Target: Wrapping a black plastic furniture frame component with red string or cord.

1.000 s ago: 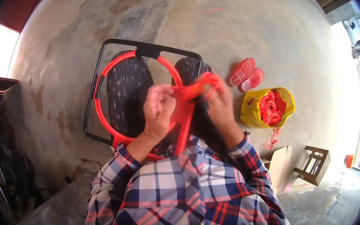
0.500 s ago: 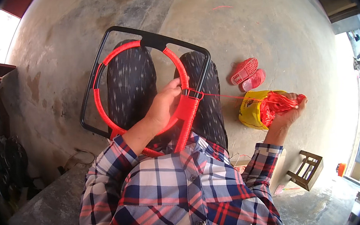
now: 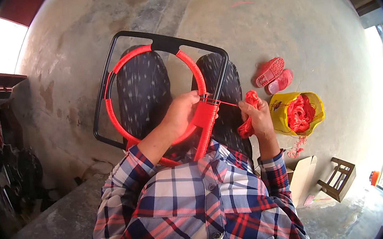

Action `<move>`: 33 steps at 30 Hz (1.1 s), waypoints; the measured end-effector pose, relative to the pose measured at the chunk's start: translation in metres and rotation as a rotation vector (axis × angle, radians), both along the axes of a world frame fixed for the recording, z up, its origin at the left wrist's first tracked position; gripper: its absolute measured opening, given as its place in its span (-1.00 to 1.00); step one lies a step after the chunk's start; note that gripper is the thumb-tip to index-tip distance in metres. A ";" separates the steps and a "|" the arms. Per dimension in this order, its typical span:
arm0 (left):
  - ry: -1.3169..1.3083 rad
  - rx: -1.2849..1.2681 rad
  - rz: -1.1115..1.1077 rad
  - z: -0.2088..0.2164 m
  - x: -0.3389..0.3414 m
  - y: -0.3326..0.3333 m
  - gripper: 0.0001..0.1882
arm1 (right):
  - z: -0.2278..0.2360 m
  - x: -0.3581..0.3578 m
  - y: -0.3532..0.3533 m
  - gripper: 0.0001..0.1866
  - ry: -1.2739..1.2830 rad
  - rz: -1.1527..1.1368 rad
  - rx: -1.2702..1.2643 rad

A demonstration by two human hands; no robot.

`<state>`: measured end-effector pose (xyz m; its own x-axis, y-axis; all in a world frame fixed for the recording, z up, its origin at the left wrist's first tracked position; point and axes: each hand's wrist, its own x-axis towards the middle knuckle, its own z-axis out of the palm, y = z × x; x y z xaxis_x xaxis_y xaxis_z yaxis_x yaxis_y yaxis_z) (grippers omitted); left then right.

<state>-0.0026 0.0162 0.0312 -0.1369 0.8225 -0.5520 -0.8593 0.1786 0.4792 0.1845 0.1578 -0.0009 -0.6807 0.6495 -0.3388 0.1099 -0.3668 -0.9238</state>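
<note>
A black metal frame (image 3: 164, 42) rests across my lap, its inner ring wound with red cord (image 3: 111, 116). My left hand (image 3: 179, 116) is closed on the ring's right side, its thumb near the wrapped joint (image 3: 206, 114) where the ring meets the frame's side bar. Out to the right, my right hand (image 3: 260, 118) grips a bundle of red cord (image 3: 251, 98). A strand from this bundle runs taut leftward to the joint and crosses the side bar there. Some fingers of my left hand are hidden behind the ring.
A yellow bag (image 3: 280, 115) filled with more red cord stands on the floor at right. Behind it lie red shoes (image 3: 270, 72). Nearer are an open cardboard box (image 3: 303, 178) and a small wooden stool (image 3: 340, 179). Dark clutter (image 3: 24, 174) lines the left side.
My right hand has moved left from the yellow bag toward the frame, bringing the cord bundle with it. The strand is now shorter. My left hand stays on the ring, its thumb nearer the joint.
</note>
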 end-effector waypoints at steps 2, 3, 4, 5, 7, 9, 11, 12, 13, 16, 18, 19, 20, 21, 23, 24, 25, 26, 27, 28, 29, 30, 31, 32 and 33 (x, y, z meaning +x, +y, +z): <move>-0.002 -0.010 0.014 0.000 0.000 -0.002 -0.67 | -0.004 0.006 -0.008 -0.80 0.022 -0.042 -0.072; 0.009 -0.021 -0.009 -0.002 0.000 -0.004 -0.68 | -0.005 0.008 -0.010 -0.80 0.020 -0.038 -0.073; 0.021 -0.033 -0.031 -0.003 -0.001 -0.005 -0.69 | -0.006 0.009 -0.011 -0.80 0.009 -0.022 -0.044; 0.021 -0.033 -0.024 -0.005 -0.002 -0.007 -0.69 | -0.007 0.010 -0.012 -0.80 -0.002 -0.005 -0.014; -0.057 -0.003 -0.010 -0.006 -0.003 -0.007 -0.71 | -0.005 0.015 -0.019 -0.79 -0.010 0.040 0.036; -0.098 -0.005 0.008 -0.003 -0.004 -0.004 -0.70 | -0.007 0.016 -0.019 -0.79 -0.013 0.083 0.097; -0.134 0.010 0.016 0.001 -0.005 0.003 -0.70 | -0.010 0.015 -0.011 -0.80 -0.024 0.010 0.036; -0.070 0.037 -0.041 0.001 -0.006 0.005 -0.69 | 0.002 0.011 -0.009 -0.82 -0.070 -0.025 -0.004; -0.003 0.072 -0.101 0.001 -0.006 0.009 -0.69 | 0.003 0.017 -0.002 -0.82 -0.066 -0.037 0.020; 0.056 0.044 -0.054 -0.005 -0.004 0.010 -0.67 | -0.001 0.057 0.050 -0.82 -0.113 -0.390 -0.048; 0.069 0.053 -0.074 -0.012 -0.006 0.006 -0.67 | 0.014 0.106 0.090 -0.76 0.203 -0.634 -0.026; 0.019 0.060 -0.027 -0.005 -0.011 0.004 -0.69 | 0.030 0.123 0.103 -0.73 0.414 -0.783 -0.053; 0.038 0.018 -0.007 -0.001 -0.013 0.002 -0.69 | 0.049 0.136 0.111 -0.73 0.442 -0.830 0.007; 0.076 0.043 -0.018 -0.002 -0.014 -0.003 -0.71 | 0.071 0.149 0.116 -0.72 0.560 -0.935 0.041; 0.125 0.072 -0.020 -0.008 -0.015 -0.011 -0.72 | 0.100 0.181 0.128 -0.69 0.706 -1.092 0.173; 0.141 0.076 -0.018 -0.012 -0.014 -0.019 -0.72 | 0.116 0.193 0.130 -0.70 0.760 -1.112 0.241; 0.153 0.050 0.003 -0.013 -0.014 -0.018 -0.73 | 0.127 0.197 0.138 -0.71 0.794 -1.121 0.279; 0.151 0.045 -0.008 -0.012 -0.013 -0.012 -0.73 | 0.134 0.204 0.143 -0.71 0.786 -1.128 0.334; 0.138 0.048 -0.004 -0.011 -0.011 -0.013 -0.72 | 0.144 0.206 0.143 -0.70 0.787 -1.118 0.386; 0.128 0.038 0.010 -0.013 -0.012 -0.022 -0.71 | 0.154 0.198 0.136 -0.71 0.709 -1.129 0.423; 0.117 -0.002 0.008 -0.017 -0.009 -0.017 -0.70 | 0.156 0.192 0.133 -0.81 0.662 -1.058 0.416; 0.061 0.052 -0.024 -0.010 -0.008 -0.011 -0.75 | 0.164 0.168 0.117 -0.85 0.675 -1.002 0.384; 0.029 0.061 -0.013 -0.015 -0.007 -0.007 -0.73 | 0.161 0.142 0.104 -0.87 0.688 -0.943 0.335; 0.020 0.084 -0.065 -0.018 -0.009 -0.003 -0.72 | 0.141 0.128 0.097 -0.79 0.570 -0.836 0.341; 0.038 0.118 -0.042 -0.023 -0.005 0.005 -0.73 | 0.121 0.113 0.096 -0.73 0.506 -0.744 0.402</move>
<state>-0.0074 0.0209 0.0078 -0.1201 0.8869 -0.4461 -0.8331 0.1543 0.5312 0.2972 0.2533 0.1205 -0.0557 0.9739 0.2199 -0.4644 0.1697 -0.8692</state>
